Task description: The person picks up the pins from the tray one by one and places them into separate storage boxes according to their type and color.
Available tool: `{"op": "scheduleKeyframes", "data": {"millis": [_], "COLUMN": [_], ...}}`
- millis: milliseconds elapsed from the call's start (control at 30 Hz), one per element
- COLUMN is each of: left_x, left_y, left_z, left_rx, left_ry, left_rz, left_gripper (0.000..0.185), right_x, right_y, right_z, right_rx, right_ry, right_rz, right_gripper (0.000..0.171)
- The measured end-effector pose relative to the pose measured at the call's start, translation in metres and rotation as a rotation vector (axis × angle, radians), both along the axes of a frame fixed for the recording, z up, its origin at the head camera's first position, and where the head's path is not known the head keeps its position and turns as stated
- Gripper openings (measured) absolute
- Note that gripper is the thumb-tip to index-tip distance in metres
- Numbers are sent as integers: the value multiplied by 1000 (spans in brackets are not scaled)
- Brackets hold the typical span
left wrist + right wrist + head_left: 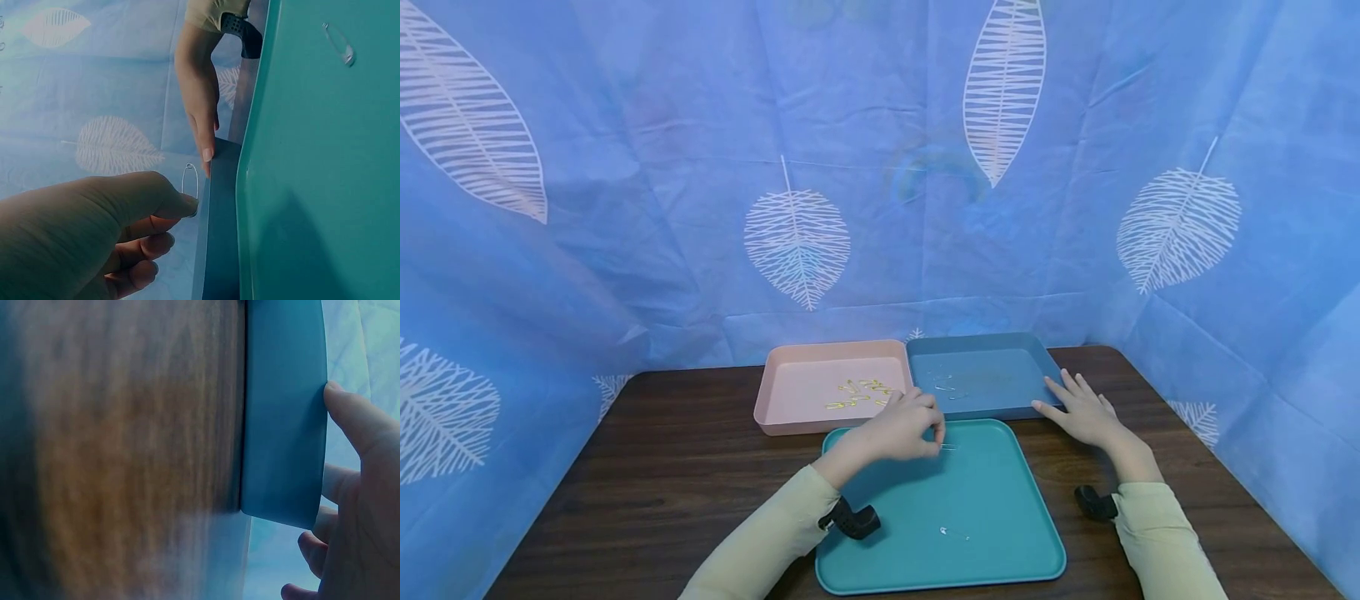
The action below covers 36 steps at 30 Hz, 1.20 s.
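- Blue cloth printed with white leaves [797, 242] hung behind and to both sides of a dark wooden tabletop [685, 483].
- On the tabletop, three trays: a teal tray [992, 533] nearest the person, a pink tray [797, 392] at its 11 o'clock, a blue tray [992, 383] at its 1 o'clock; pink and blue touching side by side.
- In the pink tray, a small heap of gold safety pins [859, 392] toward its right half.
- In the blue tray, a few silver pins [943, 382], faint and hard to count.
- Left hand [906, 429] over the far edge of the teal tray, at its 12 o'clock, fingers curled, thumb and fingertips pinching a silver safety pin [189, 182]; pin raised above the tray, clear of the surface.
- One more loose safety pin [946, 530] flat on the teal tray, at about 6 o'clock from the left hand, well apart from it.
- Right hand [1082, 412] spread flat, fingers straight, resting on the tabletop with fingertips against the near right wall of the blue tray; nothing held.
- Pale yellow sleeves [1157, 533] and a black wrist strap [850, 518] on each forearm.
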State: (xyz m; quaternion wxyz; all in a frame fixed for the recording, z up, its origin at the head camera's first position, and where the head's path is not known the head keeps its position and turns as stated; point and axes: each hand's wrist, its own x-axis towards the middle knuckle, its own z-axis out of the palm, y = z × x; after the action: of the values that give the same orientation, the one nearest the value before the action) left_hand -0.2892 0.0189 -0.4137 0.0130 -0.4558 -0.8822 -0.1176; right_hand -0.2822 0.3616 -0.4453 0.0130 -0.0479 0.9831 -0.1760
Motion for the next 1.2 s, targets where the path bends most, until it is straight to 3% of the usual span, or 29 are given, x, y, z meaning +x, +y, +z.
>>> {"op": "scheduleKeyframes", "data": {"millis": [233,667,1200], "left_x": [-11,-29,-47], "left_y": [14,33,57], "left_z": [2,4,8], "left_rx": [-10,20,91], "left_ry": [49,60,36], "left_rz": [23,46,191], "left_gripper": [17,16,12], "right_x": [0,0,1], "right_y": [-1,-1,-2], "right_z": [1,1,3], "right_rx": [2,-9,-13], "right_ry": [-3,-16,-18], "right_rz": [-4,-3,-5], "right_gripper": [82,83,83]}}
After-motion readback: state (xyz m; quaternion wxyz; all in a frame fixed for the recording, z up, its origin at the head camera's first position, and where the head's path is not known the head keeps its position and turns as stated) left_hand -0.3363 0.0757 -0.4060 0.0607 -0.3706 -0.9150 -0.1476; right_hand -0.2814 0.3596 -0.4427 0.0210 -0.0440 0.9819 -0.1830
